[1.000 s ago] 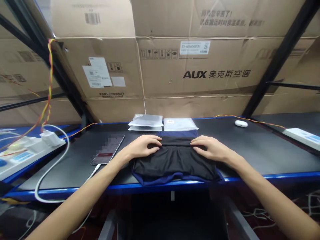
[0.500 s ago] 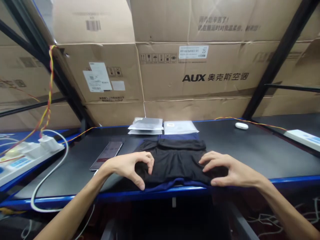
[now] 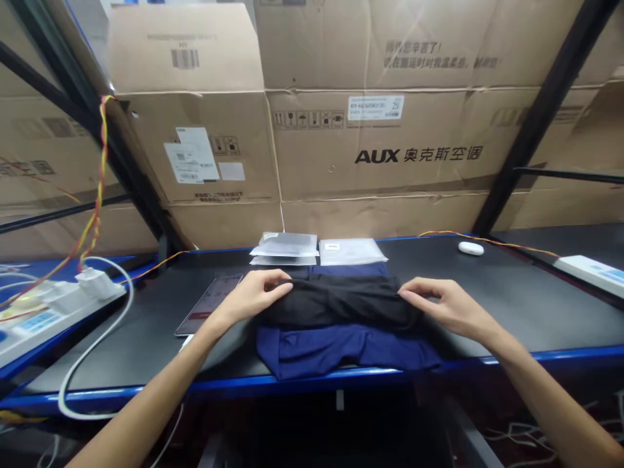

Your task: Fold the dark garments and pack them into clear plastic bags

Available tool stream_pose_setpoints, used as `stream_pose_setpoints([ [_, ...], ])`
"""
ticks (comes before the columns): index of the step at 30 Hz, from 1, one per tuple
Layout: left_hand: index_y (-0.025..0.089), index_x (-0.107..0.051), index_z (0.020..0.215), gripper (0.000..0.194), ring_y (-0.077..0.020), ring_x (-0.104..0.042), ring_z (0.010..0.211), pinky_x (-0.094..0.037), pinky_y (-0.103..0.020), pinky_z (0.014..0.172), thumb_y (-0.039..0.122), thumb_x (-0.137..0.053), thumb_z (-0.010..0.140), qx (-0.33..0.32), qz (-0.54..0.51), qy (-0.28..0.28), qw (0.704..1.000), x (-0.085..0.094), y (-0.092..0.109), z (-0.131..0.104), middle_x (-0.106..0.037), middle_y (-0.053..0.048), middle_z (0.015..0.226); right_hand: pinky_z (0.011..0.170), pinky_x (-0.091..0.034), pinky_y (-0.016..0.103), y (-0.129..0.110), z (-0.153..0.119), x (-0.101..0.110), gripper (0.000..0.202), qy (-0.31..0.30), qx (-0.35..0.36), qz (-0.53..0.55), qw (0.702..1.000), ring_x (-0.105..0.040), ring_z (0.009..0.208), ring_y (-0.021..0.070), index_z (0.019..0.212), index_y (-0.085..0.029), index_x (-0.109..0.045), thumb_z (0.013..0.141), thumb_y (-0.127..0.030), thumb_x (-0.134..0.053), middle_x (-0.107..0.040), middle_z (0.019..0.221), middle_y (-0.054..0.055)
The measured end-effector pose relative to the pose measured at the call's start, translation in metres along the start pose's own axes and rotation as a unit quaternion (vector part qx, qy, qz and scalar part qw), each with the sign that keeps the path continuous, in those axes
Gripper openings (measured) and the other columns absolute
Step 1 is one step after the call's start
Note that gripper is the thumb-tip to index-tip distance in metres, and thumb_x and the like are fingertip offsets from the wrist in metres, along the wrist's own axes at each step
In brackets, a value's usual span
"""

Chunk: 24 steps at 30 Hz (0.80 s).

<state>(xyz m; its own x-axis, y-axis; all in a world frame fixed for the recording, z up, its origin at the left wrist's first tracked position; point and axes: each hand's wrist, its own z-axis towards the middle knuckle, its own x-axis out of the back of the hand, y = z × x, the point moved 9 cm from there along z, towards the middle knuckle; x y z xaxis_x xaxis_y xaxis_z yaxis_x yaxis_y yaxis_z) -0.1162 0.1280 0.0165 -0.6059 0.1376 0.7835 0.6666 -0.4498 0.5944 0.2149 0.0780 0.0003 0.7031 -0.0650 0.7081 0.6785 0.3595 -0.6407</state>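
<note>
A folded black garment lies across the middle of the table near its front edge. My left hand pinches its far left corner between thumb and fingers. At the opposite end my right hand pinches the far right corner the same way. Beneath the black cloth, a wrinkled navy blue cloth shows along the front, reaching the table's blue edge. More navy fabric shows behind the black one. The exact kind of garment cannot be made out.
Two groups of clear plastic packets, a left stack and a right one, lie behind the cloth. A tablet-like device is at left, a white earbud case at right. Power strips and cables flank the table.
Both hands have moved away from me to the far edge, closing on the black garment. Its near part is now folded back, uncovering the navy cloth in front.
</note>
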Motion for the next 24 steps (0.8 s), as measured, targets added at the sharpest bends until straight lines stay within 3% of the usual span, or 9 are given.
stream_pose_setpoints([
  [4, 0.024, -0.072, 0.099, 0.032, -0.0184, -0.06, 0.069, -0.038, -0.027, 0.062, 0.049, -0.056, 0.088, 0.02, 0.157, 0.038, 0.987, 0.0, -0.016, 0.007, -0.066, 0.0, 0.073, 0.063, -0.047, 0.03, 0.008, 0.012, -0.011, 0.031, 0.02, 0.017, -0.046, 0.999, -0.061, 0.066, 0.019, 0.083, -0.024, -0.064, 0.09, -0.052, -0.055, -0.069, 0.074, 0.0],
  [9, 0.024, -0.068, 0.099, 0.033, -0.0214, -0.064, 0.08, -0.039, -0.028, 0.065, 0.052, -0.054, 0.089, 0.038, 0.244, 0.042, 0.968, -0.001, -0.024, 0.004, -0.07, -0.003, 0.087, 0.054, -0.041, 0.029, 0.019, 0.012, -0.012, 0.022, 0.04, 0.011, -0.142, 0.989, -0.055, 0.055, 0.0172, 0.081, -0.026, -0.054, 0.085, -0.047, -0.061, -0.059, 0.063, -0.004],
  [12, 0.022, -0.066, 0.096, 0.04, -0.0247, -0.066, 0.085, -0.042, -0.03, 0.069, 0.059, -0.052, 0.088, 0.08, 0.278, 0.052, 0.956, 0.009, -0.024, -0.004, -0.071, -0.006, 0.094, 0.06, -0.045, 0.031, 0.007, 0.012, -0.002, 0.019, 0.085, 0.045, -0.189, 0.977, -0.06, 0.068, 0.0204, 0.087, -0.026, -0.056, 0.083, -0.043, -0.064, -0.063, 0.077, 0.0],
  [15, 0.02, -0.066, 0.081, 0.058, -0.0299, -0.067, 0.079, -0.045, -0.034, 0.07, 0.074, -0.045, 0.084, 0.164, 0.315, 0.017, 0.935, 0.016, -0.027, -0.017, -0.071, -0.01, 0.082, 0.074, -0.05, 0.035, -0.024, 0.014, -0.004, 0.013, 0.091, 0.11, -0.183, 0.973, -0.062, 0.081, 0.0223, 0.088, -0.025, -0.059, 0.089, -0.038, -0.059, -0.065, 0.087, 0.004],
  [18, 0.02, -0.062, 0.064, 0.073, -0.0351, -0.067, 0.078, -0.046, -0.038, 0.07, 0.086, -0.037, 0.078, 0.222, 0.343, -0.003, 0.913, 0.024, -0.028, -0.028, -0.069, -0.015, 0.076, 0.082, -0.052, 0.036, -0.057, 0.02, -0.028, 0.013, 0.027, 0.156, -0.14, 0.977, -0.064, 0.091, 0.0227, 0.09, -0.025, -0.064, 0.092, -0.035, -0.057, -0.068, 0.095, 0.006],
  [21, 0.02, -0.057, 0.056, 0.073, -0.0322, -0.066, 0.071, -0.044, -0.036, 0.066, 0.089, -0.039, 0.074, 0.225, 0.319, -0.02, 0.92, 0.023, -0.028, -0.033, -0.067, -0.014, 0.069, 0.097, -0.05, 0.039, -0.086, 0.027, -0.063, 0.026, -0.075, 0.189, -0.11, 0.973, -0.063, 0.111, 0.0247, 0.113, -0.026, -0.068, 0.095, -0.042, -0.056, -0.069, 0.118, 0.007],
  [24, 0.022, -0.056, 0.057, 0.062, -0.0251, -0.061, 0.063, -0.037, -0.03, 0.059, 0.08, -0.049, 0.076, 0.19, 0.276, -0.039, 0.941, 0.018, -0.028, -0.031, -0.065, -0.007, 0.065, 0.116, -0.036, 0.044, -0.1, 0.033, -0.096, 0.053, -0.16, 0.2, -0.131, 0.958, -0.044, 0.139, 0.0298, 0.139, -0.024, -0.057, 0.094, -0.054, -0.054, -0.051, 0.149, 0.01],
])
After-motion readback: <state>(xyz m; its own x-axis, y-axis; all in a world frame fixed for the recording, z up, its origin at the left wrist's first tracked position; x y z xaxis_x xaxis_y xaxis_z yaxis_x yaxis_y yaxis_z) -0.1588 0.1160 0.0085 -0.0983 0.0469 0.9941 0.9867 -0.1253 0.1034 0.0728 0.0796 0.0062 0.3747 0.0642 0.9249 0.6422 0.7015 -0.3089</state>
